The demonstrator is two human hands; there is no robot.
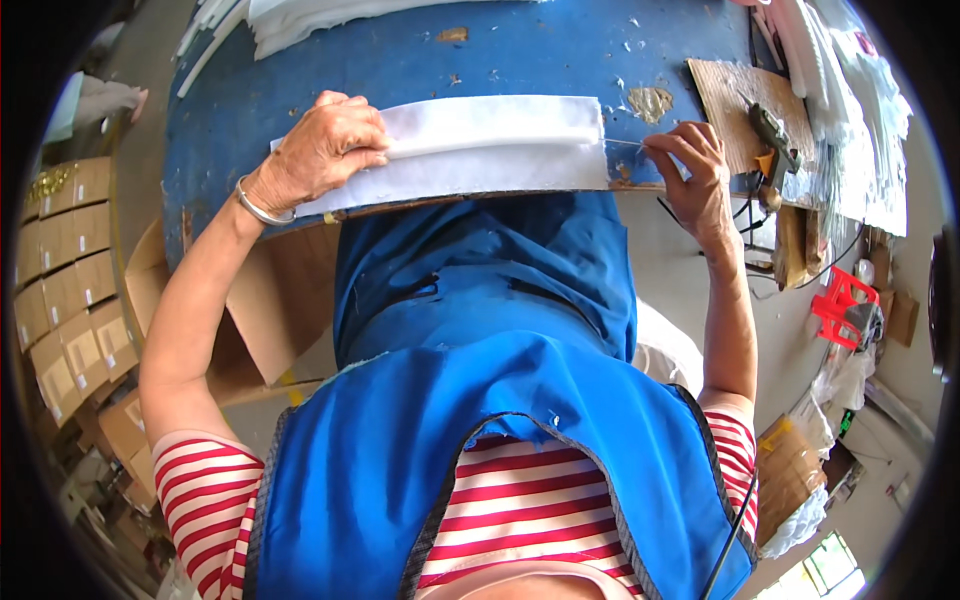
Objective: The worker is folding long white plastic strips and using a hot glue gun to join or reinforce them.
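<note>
A: At the near edge of the blue table (420, 50), I am seeing the white foam strip (480, 150) lying flat, its long side running along that edge and its right end stopping just short of the table's worn patch

B: And the hands?

A: The left hand (320, 150) is pressing down on the strip's left end, fingers curled over the folded ridge, palm flat, not lifting anything. The right hand (695, 175) is sitting just off the strip's right end with thumb and forefinger pinched together, seemingly on a thin thread or wire; I am not able to tell for certain what is between them

B: How are you judging the strip?

A: I am reading it as very light and soft. It is bending into a fold under its own shape, so it is likely springing back if released, and it is probably denting or tearing under hard fingernails. I am thinking the safest hold is a broad, flat press near an end or along the fold, never a pinch mid-span

B: Anything else close by?

A: A glue gun (775, 140) is resting on a cardboard scrap (730, 95) to the right of the strip, and white foam sheets (300, 20) are piling up at the table's far side
</note>
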